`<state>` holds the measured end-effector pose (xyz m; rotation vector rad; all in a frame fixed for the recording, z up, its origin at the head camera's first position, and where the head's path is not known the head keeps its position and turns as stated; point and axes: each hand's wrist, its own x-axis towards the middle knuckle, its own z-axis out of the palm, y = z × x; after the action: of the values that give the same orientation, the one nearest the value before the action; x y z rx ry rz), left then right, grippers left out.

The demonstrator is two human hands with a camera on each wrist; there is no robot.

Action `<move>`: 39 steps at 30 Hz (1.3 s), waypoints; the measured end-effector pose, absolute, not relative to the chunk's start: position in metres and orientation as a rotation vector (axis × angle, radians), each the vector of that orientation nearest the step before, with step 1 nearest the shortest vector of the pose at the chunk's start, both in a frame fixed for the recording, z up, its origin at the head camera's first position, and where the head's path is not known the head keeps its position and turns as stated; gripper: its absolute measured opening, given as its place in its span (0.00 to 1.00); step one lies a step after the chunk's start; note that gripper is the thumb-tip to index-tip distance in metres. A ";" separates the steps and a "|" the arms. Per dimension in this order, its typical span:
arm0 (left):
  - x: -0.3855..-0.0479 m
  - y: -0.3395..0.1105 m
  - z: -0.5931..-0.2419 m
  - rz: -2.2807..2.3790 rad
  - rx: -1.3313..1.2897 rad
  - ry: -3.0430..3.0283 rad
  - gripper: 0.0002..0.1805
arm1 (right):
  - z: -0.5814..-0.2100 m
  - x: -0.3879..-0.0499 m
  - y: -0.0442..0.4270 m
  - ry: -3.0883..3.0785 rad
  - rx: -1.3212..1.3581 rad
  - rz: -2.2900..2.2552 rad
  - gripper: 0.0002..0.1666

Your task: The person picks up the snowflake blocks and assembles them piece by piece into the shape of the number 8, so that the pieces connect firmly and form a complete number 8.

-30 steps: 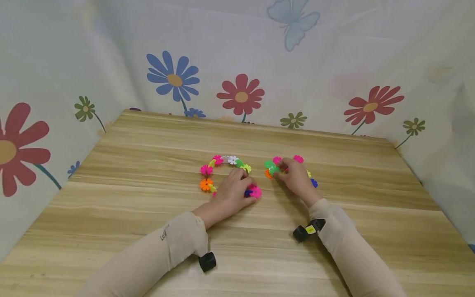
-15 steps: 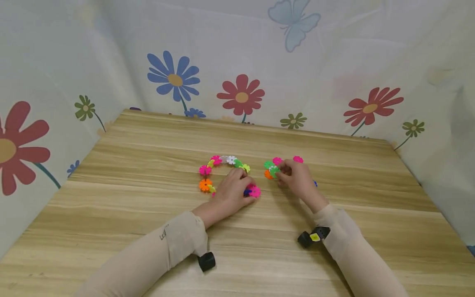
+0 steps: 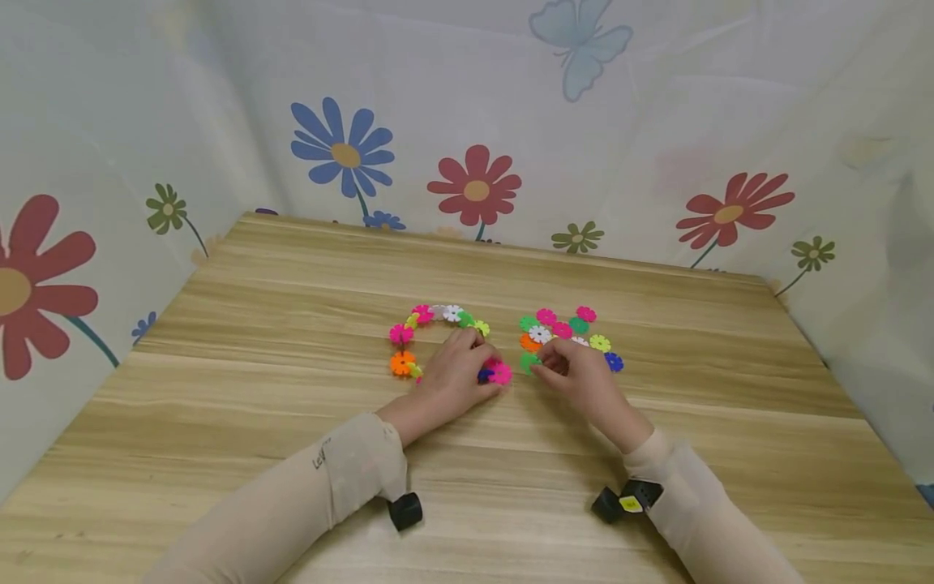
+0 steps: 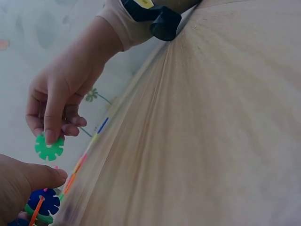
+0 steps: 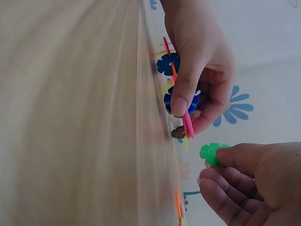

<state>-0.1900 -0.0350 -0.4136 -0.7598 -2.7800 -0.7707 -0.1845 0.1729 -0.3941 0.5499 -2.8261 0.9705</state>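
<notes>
Btwn the two hands, a round green plastic disc w/ notched rim [image 3: 529, 362] sits just R of a pink plastic flower-shaped disc [image 3: 499, 373] at the R side of a curved chain of multicoloured plastic discs [image 3: 402, 363]; near, but not touching. R hand [image 3: 584, 385] has green disc pinched, thumb vs fingers, & looks held off tabletop. It's round, so no real long axis; what counts is plane: green is tipped up, broad face to both wrist cams, while pink lies approx flat, edge-on in R wrist view. So the planes look crossed. Pink disc is straight L of the R-hand pinch; L hand is nearer to it.

L hand [image 3: 460, 369] grips chain's near R part, thumb on a dark blue plastic notched disc [image 5: 181, 101]. Rest of chain arcs away to the L; can't tell if it closes under the palm.

Beyond R fingers: loose pcs, incl. white disc [image 3: 540, 333], orange disc [image 3: 530, 343], yellow disc [image 3: 600, 342], bright blue disc [image 3: 614, 362]. All on wood-grain table [image 3: 306, 276]; flower-print cloth [image 3: 627, 146] behind.
</notes>
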 end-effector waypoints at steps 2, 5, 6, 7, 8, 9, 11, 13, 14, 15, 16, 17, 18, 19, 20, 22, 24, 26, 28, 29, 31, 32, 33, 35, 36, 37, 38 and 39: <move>-0.190 -0.035 -0.414 -0.774 -0.765 -2.774 0.18 | -0.398 -0.181 0.172 -2.790 0.604 0.966 0.06; -0.190 -0.035 -0.414 -0.782 -0.766 -2.764 0.18 | -0.404 -0.177 0.170 -2.749 0.686 0.957 0.05; -0.190 -0.035 -0.414 -0.787 -0.765 -2.761 0.18 | -0.406 -0.176 0.169 -2.740 0.703 0.954 0.04; -0.190 -0.035 -0.414 -0.790 -0.763 -2.759 0.19 | -0.407 -0.175 0.168 -2.729 0.718 0.947 0.04; -0.190 -0.035 -0.414 -0.794 -0.763 -2.759 0.19 | -0.408 -0.174 0.167 -2.721 0.727 0.944 0.04; -0.190 -0.035 -0.413 -0.797 -0.762 -2.760 0.19 | -0.409 -0.173 0.167 -2.714 0.728 0.946 0.04; -0.190 -0.035 -0.413 -0.801 -0.763 -2.771 0.19 | -0.412 -0.172 0.166 -2.698 0.731 0.945 0.04; -0.190 -0.034 -0.412 -0.813 -0.764 -2.785 0.20 | -0.414 -0.171 0.165 -2.664 0.747 0.936 0.04; -0.190 -0.034 -0.411 -0.819 -0.764 -2.791 0.20 | -0.415 -0.171 0.164 -2.647 0.753 0.938 0.05; -0.190 -0.034 -0.411 -0.825 -0.763 -2.797 0.20 | -0.417 -0.170 0.164 -2.631 0.758 0.939 0.05; -0.190 -0.034 -0.410 -0.831 -0.765 -2.803 0.20 | -0.418 -0.170 0.163 -2.614 0.762 0.940 0.05; -0.191 -0.034 -0.410 -0.842 -0.765 -2.805 0.20 | -0.419 -0.169 0.162 -2.594 0.766 0.945 0.05; -0.191 -0.034 -0.409 -0.848 -0.764 -2.805 0.20 | -0.420 -0.169 0.161 -2.581 0.763 0.948 0.06; -0.191 -0.034 -0.409 -0.851 -0.763 -2.806 0.20 | -0.421 -0.169 0.160 -2.576 0.758 0.956 0.06; -0.191 -0.034 -0.408 -0.857 -0.760 -2.806 0.20 | -0.421 -0.168 0.160 -2.574 0.748 0.970 0.06; -0.191 -0.035 -0.408 -0.859 -0.756 -2.807 0.20 | -0.422 -0.169 0.159 -2.575 0.730 0.983 0.06; -0.191 -0.035 -0.407 -0.844 -0.751 -2.802 0.19 | -0.422 -0.169 0.158 -2.583 0.719 0.999 0.06; -0.190 -0.035 -0.406 -0.826 -0.755 -2.798 0.20 | -0.421 -0.170 0.158 -2.594 0.709 1.012 0.05; -0.190 -0.034 -0.406 -0.806 -0.769 -2.783 0.20 | -0.421 -0.170 0.158 -2.604 0.710 1.011 0.05; -0.190 -0.034 -0.406 -0.790 -0.781 -2.769 0.19 | -0.420 -0.171 0.157 -2.606 0.714 1.008 0.04; -0.191 -0.034 -0.407 -0.773 -0.820 -2.722 0.17 | -0.420 -0.171 0.157 -2.608 0.718 0.999 0.04; -0.191 -0.034 -0.407 -0.762 -0.846 -2.692 0.16 | -0.420 -0.172 0.157 -2.605 0.722 0.996 0.04; -0.191 -0.033 -0.407 -0.751 -0.873 -2.660 0.14 | -0.420 -0.172 0.157 -2.602 0.725 0.995 0.05; -0.192 -0.033 -0.409 -0.713 -0.927 -2.600 0.10 | -0.420 -0.172 0.158 -2.600 0.727 0.988 0.05; -0.193 -0.033 -0.410 -0.700 -0.951 -2.574 0.08 | -0.420 -0.173 0.158 -2.601 0.728 0.988 0.05; -0.193 -0.033 -0.410 -0.681 -0.968 -2.557 0.07 | -0.421 -0.173 0.158 -2.604 0.731 0.982 0.05; -0.193 -0.032 -0.411 -0.668 -0.980 -2.542 0.06 | -0.421 -0.173 0.158 -2.609 0.737 0.977 0.06; -0.193 -0.032 -0.412 -0.656 -0.986 -2.533 0.05 | -0.421 -0.174 0.159 -2.615 0.745 0.969 0.06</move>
<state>-0.1931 -0.0324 -0.4119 -0.9863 -2.5329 -0.6563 -0.1737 0.1586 -0.4214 0.7448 -2.6152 0.9691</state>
